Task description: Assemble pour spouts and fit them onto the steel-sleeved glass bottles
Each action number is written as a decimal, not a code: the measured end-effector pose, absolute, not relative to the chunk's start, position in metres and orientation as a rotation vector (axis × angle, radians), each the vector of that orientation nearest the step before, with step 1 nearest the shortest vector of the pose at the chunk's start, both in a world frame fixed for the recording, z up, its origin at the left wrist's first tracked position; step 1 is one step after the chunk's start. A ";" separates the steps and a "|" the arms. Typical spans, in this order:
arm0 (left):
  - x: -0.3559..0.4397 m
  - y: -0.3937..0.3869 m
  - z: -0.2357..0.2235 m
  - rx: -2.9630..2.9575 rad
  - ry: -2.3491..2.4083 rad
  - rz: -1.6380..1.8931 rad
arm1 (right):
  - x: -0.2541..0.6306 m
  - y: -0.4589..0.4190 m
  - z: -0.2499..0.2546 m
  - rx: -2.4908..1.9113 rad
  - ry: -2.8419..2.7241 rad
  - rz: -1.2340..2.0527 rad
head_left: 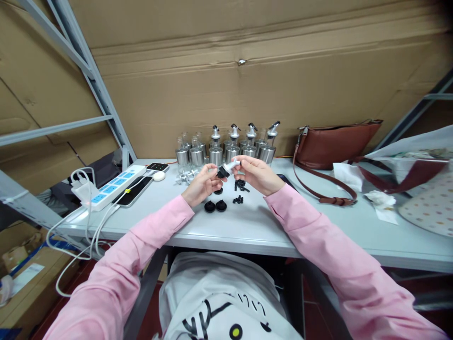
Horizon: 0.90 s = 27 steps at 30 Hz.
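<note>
Above the middle of the table, both my hands hold one pourer spout (230, 166), silver with a black stopper end. My left hand (202, 183) pinches the black end at its left. My right hand (259, 174) has its fingers closed round the silver tip. Beneath them on the table lie round black caps (215, 206) and two little heaps of small black parts (238, 200). Left of my left hand is a pile of loose silver spouts (186, 176). Behind stand several glass bottles with steel sleeves (232, 152), some topped with spouts.
A white power strip (118, 186) with cables, a phone (136, 191) and a small dark-screened device (157, 167) lie at the left. A brown handbag (332, 146), crumpled tissues (375, 199) and a plastic bag (424, 151) occupy the right. Cardboard (212, 89) walls off the back.
</note>
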State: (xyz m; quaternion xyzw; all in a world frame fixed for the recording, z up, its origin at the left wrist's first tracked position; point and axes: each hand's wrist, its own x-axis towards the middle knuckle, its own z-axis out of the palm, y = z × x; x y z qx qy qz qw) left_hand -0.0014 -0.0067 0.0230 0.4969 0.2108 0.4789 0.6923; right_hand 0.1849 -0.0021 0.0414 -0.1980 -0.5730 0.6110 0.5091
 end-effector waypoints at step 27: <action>-0.008 -0.006 0.010 2.604 0.740 1.451 | 0.179 -0.002 0.035 -0.621 -1.554 1.208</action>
